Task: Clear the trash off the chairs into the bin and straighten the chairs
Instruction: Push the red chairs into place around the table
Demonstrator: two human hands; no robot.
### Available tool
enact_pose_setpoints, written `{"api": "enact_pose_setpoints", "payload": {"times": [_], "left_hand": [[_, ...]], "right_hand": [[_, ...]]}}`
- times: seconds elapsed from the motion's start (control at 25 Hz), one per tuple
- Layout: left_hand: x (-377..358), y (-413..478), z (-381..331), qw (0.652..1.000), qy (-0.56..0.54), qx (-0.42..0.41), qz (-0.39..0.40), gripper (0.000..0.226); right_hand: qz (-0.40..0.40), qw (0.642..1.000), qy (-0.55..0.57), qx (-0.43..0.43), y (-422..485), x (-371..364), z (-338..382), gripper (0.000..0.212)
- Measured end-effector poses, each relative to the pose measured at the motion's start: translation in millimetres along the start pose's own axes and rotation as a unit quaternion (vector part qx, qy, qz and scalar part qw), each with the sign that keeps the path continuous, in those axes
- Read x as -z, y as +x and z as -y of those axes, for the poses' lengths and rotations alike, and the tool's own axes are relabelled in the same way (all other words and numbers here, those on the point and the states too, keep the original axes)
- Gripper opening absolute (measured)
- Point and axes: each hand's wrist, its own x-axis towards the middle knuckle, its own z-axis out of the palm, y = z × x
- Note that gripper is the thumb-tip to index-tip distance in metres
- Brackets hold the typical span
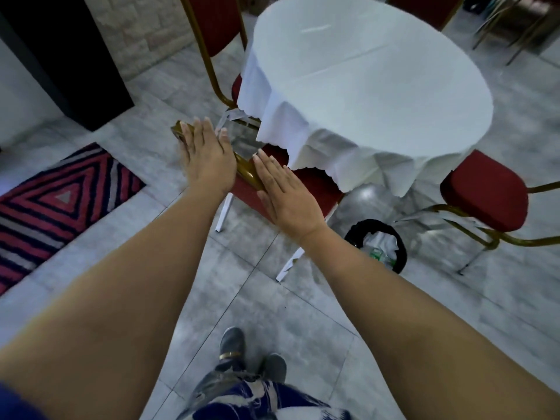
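A red chair with a gold frame (247, 172) stands in front of me, its seat pushed partly under the round table's white cloth (363, 86). My left hand (206, 153) lies flat over the top of the chair's back with the fingers spread. My right hand (285, 195) rests flat on the back's red padding, fingers straight. Neither hand is closed around the frame. A black bin (351, 234) with white trash and a green-labelled bottle inside sits on the floor to the right, beside the table's base.
A second red chair (481, 192) stands at the right of the table, a third (216, 40) at its far left. A red, black and grey striped rug (54, 201) lies on the left. Grey tiled floor surrounds my feet (251, 356).
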Motion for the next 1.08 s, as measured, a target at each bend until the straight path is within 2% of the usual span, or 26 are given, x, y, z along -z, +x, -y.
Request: {"api": "enact_pose_setpoints", "payload": {"times": [0.44, 0.84, 1.0, 1.08], "left_hand": [[-17.8, 21.2, -22.2, 0.999, 0.018, -0.039, -0.016, 0.059], [-20.3, 31.5, -37.0, 0.998, 0.053, -0.04, -0.001, 0.063], [-17.2, 31.0, -34.9, 0.995, 0.078, -0.054, -0.001, 0.063], [-17.7, 25.5, -36.2, 0.988, 0.116, -0.099, -0.006, 0.063]], "right_hand": [[0.055, 0.994, -0.059, -0.068, 16.2, 17.7, -25.7, 0.061], [0.129, 0.967, -0.116, -0.186, 23.5, 26.0, -26.2, 0.075], [0.137, 0.968, -0.093, -0.189, 22.9, 28.2, -22.4, 0.075], [0.134, 0.971, -0.068, -0.188, 12.7, 32.8, -25.4, 0.073]]}}
